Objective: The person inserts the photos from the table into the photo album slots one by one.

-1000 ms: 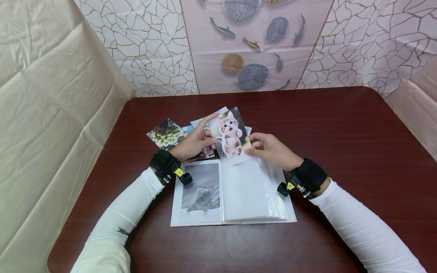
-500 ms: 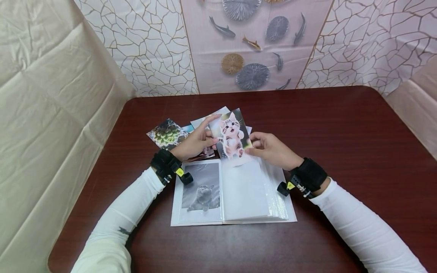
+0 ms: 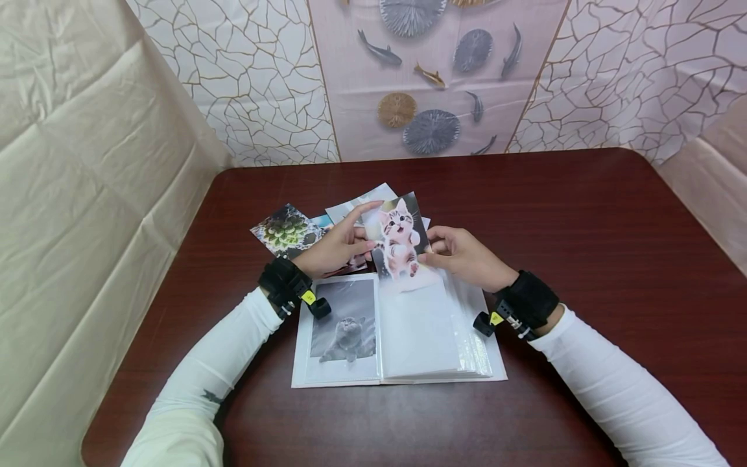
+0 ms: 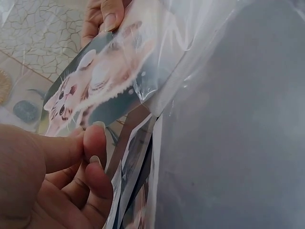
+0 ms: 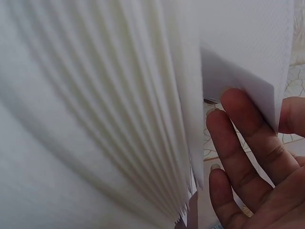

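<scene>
Dark red table (image 3: 583, 214), patterned backdrop (image 3: 262, 78) behind. Looks like you're mid-insert: kitten photo (image 3: 401, 241) is at the top of the album's (image 3: 344, 373) right page (image 3: 417, 337), lower end under the clear sleeve (image 4: 202, 50). Your left hand (image 3: 335, 248) pinches its left edge, right hand (image 3: 463, 258) its right, both nearly closed. Next likely needs squaring up, then an even downward slide. It's thin, glossy, slightly tilted.

I have a dark red-brown table (image 3: 572, 214) before me, its far corners rounded. Behind its far edge I see a pinkish panel (image 3: 446, 92) with grey and gold discs (image 3: 432, 131) and fish (image 3: 382, 49), flanked by gold-veined white panels (image 3: 251, 78). Creased cream cloth (image 3: 105, 162) hangs past the left edge, beige cloth (image 3: 714, 175) past the far right corner.
</scene>
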A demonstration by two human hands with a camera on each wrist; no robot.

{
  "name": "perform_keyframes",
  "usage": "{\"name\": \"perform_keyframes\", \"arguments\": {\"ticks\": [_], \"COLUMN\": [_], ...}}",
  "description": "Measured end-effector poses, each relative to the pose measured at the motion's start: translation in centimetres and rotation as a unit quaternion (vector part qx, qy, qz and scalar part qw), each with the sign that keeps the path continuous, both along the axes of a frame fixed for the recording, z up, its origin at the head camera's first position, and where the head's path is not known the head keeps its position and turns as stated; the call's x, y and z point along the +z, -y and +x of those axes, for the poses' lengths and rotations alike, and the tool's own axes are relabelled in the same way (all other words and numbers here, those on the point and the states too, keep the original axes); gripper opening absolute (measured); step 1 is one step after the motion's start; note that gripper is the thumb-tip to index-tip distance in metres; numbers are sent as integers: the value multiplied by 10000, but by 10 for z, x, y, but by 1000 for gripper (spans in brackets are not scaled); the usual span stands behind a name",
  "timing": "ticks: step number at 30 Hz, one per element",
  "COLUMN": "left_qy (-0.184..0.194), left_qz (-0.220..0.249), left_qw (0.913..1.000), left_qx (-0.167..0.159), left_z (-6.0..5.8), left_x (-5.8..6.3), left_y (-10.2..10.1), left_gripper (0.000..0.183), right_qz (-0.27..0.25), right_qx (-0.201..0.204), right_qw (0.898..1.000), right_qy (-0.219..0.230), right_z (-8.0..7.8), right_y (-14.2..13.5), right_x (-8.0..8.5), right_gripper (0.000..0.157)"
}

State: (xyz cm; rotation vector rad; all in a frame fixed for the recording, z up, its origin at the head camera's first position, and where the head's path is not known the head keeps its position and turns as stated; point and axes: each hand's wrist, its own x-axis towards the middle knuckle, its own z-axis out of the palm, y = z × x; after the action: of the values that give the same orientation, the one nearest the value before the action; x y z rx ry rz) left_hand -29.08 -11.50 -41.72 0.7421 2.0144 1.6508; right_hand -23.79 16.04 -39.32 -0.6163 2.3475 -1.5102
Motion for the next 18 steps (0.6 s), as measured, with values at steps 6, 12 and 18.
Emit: {"name": "perform_keyframes", "arguments": {"ticks": [6,12,18], "left_qy": [-51,129,127], "left_qz": [-20,152,203], "left_qw": [10000,9998,9997], "left_qx": [-40,-92,-109], "left_z": [1,3,4], "left_x": [0,0,0], "left_y": [-1,-2,-2], "left_gripper": [71,69,68], "right_qz": [-54,72,38], "right_qx": [23,-27,3], "right_qw": [10000,10000,10000], "right_qy": [34,15,-29], "right_z": [0,0,0], "right_y": [0,0,0], "right_x": [-1,-1,0], "right_gripper": [26,29,26]}}
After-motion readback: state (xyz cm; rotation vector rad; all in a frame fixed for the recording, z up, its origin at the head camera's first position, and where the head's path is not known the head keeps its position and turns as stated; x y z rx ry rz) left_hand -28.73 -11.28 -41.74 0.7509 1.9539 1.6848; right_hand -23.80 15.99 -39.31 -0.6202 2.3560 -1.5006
